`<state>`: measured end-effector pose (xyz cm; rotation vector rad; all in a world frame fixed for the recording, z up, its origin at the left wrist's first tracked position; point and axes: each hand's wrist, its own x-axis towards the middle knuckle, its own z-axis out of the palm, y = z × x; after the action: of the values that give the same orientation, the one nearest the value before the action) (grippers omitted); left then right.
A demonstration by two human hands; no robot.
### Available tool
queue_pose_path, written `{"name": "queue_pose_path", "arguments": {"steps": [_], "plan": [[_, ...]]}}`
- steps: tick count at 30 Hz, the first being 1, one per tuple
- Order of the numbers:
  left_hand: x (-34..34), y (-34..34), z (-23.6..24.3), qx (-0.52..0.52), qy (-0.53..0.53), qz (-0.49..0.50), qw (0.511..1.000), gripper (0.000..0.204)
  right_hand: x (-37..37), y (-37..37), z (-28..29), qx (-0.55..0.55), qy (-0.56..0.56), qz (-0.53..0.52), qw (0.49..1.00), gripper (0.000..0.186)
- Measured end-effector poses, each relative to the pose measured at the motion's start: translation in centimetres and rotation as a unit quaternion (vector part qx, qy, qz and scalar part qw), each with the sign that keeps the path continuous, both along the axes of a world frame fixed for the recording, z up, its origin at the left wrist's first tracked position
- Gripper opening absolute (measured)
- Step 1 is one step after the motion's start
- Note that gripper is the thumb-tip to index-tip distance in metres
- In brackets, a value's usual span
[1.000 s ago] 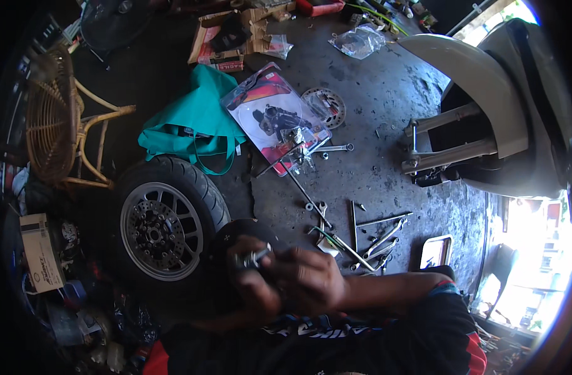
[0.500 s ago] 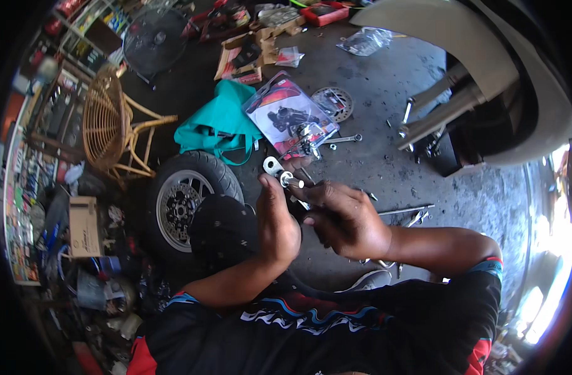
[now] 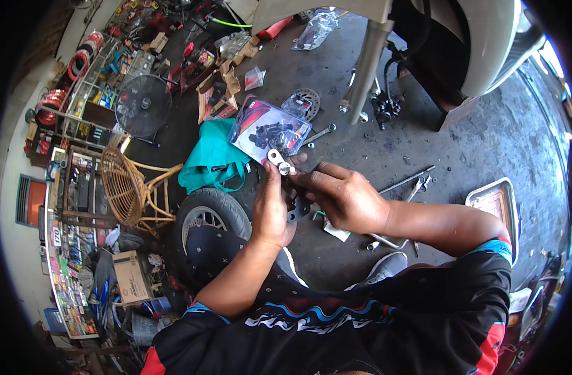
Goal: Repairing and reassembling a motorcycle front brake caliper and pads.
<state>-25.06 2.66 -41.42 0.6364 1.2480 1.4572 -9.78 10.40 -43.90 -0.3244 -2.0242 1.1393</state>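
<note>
A big pale scooter body (image 3: 486, 44) fills the upper right. A black wheel (image 3: 204, 225) lies at lower left of the middle, with a green bag (image 3: 211, 162) and a clear parts packet (image 3: 267, 128) above it. In the middle, the right hand (image 3: 348, 200) and left hand (image 3: 273, 209) are together, fingers pinched on a small silver metal part (image 3: 281, 161), maybe a bracket.
</note>
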Motion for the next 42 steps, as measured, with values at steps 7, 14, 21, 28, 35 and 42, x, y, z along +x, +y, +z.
{"name": "queue_pose_path", "arguments": {"steps": [7, 14, 21, 28, 35, 42], "plan": [[1.3, 4.3, -0.9, -0.04, 0.127, -0.033, 0.991, 0.064, 1.5, 2.6, -1.8, -0.002, 0.056, -0.052, 0.997, 0.034], [1.5, 9.3, -3.7, -0.183, 0.156, -0.24, 0.941, 0.052, 7.9, 11.7, -7.8, 0.449, -0.086, -0.024, 0.889, 0.057], [0.1, 9.8, -9.6, -0.199, 0.223, -0.29, 0.909, 0.053, 9.0, 11.4, -7.8, 0.373, -0.124, -0.023, 0.919, 0.031], [4.7, 9.7, -11.3, 0.062, 0.305, -0.05, 0.949, 0.048, 7.6, 7.6, -7.0, -0.458, -0.143, -0.089, 0.873, 0.05], [5.7, 9.5, -11.3, 0.128, 0.386, -0.079, 0.91, 0.045, 7.0, 6.1, -5.9, -0.517, -0.095, -0.105, 0.844, 0.042], [4.9, 9.5, -11.8, 0.182, 0.434, -0.058, 0.88, 0.041, 5.9, 6.2, -4.9, -0.547, -0.027, -0.108, 0.83, 0.031]]}}
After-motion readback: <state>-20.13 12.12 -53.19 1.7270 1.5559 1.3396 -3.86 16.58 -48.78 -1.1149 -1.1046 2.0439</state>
